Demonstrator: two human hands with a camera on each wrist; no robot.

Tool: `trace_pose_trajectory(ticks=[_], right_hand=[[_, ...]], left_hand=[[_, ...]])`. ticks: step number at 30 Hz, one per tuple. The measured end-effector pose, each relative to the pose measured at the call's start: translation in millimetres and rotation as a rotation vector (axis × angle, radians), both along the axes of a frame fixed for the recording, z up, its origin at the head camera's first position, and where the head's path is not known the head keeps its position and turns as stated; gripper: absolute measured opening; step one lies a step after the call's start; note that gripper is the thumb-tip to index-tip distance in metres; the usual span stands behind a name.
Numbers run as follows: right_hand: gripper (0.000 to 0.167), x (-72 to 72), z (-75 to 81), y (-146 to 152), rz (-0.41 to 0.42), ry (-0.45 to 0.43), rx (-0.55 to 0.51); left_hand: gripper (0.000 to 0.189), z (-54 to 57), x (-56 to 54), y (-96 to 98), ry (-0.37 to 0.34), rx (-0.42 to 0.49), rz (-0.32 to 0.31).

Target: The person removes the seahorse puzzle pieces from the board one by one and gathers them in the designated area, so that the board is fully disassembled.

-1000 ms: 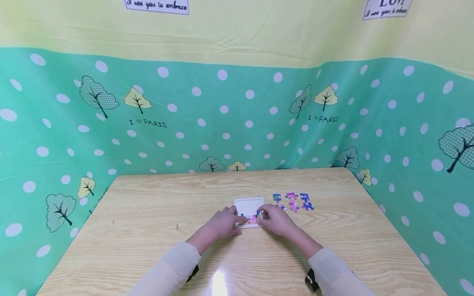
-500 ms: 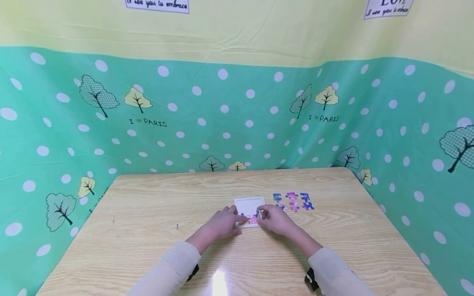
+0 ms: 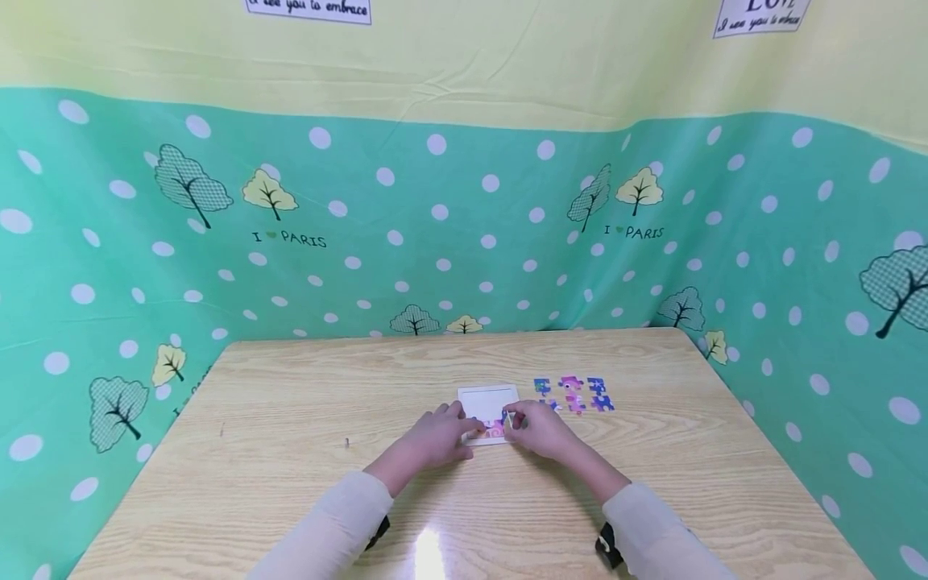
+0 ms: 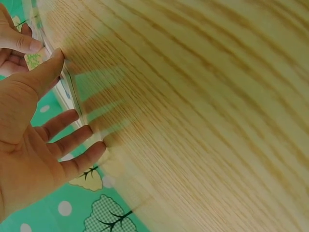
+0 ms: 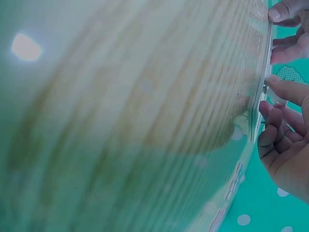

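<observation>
A white puzzle frame lies on the table, with pink and blue pieces along its near edge. My left hand is at the frame's near left corner, its index finger reaching over the rim to the pieces. In the left wrist view its other fingers are extended. At the frame's right side my right hand pinches a jigsaw piece between thumb and fingertips. The piece stands tilted on edge over the frame; its yellow-green printed face shows in the left wrist view.
Several loose jigsaw pieces, pink and blue, lie in rows just right of the frame. A tiny dark bit sits on the wooden table to the left. A green dotted curtain hangs behind and at both sides.
The piece in my right hand has tipped from showing its face to showing its white edge. My left hand stays in place, its index finger shifting slightly.
</observation>
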State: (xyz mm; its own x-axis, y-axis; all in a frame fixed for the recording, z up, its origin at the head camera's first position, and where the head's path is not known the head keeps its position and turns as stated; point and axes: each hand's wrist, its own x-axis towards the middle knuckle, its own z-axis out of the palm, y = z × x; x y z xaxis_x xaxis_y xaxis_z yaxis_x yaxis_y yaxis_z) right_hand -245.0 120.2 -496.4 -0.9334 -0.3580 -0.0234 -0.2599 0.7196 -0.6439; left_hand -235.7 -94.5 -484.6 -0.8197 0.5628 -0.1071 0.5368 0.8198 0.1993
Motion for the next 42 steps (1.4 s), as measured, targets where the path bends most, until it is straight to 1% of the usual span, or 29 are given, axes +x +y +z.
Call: trace_pose_trajectory(ticks=[6,13,16,20,24,31,38,42], right_hand=[[0.043,0.0,0.7,-0.3,-0.002,-0.001,0.004],[0.042,-0.8,-0.3,-1.0,-0.003,0.008,0.004],[0.046,-1.0,0.0,-0.6,0.0,0.017,0.011],[0.047,-1.0,0.1,-0.9,0.02,0.041,0.036],[0.043,-1.6,1.0,-2.0,0.028,0.053,0.048],[0.042,-1.9,2.0,-2.9,-0.001,0.028,0.039],[0.041,0.0,3.4,-1.8,0.004,0.02,0.03],[0.041,-0.2,2.6,-0.8,0.002,0.015,0.03]], left_hand=[[0.047,0.8,-0.2,0.9,0.005,-0.021,0.007],[0.047,1.5,0.5,1.7,-0.006,-0.075,-0.012],[0.046,2.9,1.2,2.0,-0.012,-0.088,-0.012],[0.046,5.1,2.5,2.5,-0.014,-0.09,-0.005],[0.046,6.7,3.5,3.2,-0.018,-0.092,-0.002],[0.046,6.2,3.3,4.2,-0.023,-0.084,0.003],[0.046,6.3,2.8,4.4,-0.019,-0.083,0.001],[0.045,8.2,3.0,5.0,-0.017,-0.082,-0.003]])
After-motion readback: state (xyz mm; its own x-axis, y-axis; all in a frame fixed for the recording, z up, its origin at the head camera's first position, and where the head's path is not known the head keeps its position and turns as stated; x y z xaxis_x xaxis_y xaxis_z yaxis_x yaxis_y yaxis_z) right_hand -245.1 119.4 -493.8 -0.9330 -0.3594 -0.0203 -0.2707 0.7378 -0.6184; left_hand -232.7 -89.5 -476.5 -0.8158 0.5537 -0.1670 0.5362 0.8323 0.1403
